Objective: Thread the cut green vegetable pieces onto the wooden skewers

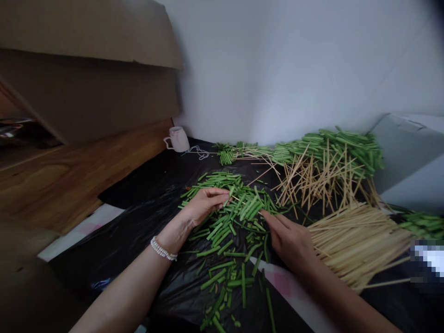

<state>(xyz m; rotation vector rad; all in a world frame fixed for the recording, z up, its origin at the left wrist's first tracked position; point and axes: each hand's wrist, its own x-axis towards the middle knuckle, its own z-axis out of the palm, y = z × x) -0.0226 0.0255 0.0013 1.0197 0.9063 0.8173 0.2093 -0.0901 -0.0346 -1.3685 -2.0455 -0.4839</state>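
Observation:
A heap of short green stem pieces [229, 217] lies on a black plastic sheet [138, 231]. My left hand [204, 204], with a pearl bracelet at the wrist, rests on the heap's far side, fingers curled in a pinch on a thin bamboo skewer [243, 200] that has several green pieces [251, 206] threaded on it. My right hand [289, 238] lies at the heap's right edge, fingers together and pointing left, touching the skewer's other end by the green pieces.
Loose bamboo skewers [357, 240] are piled right of my right hand. Finished skewers of green stems [329, 152] are stacked behind them. A white mug [178, 138] stands at the back by the wall. Cardboard [86, 74] and a wooden surface [69, 175] lie left.

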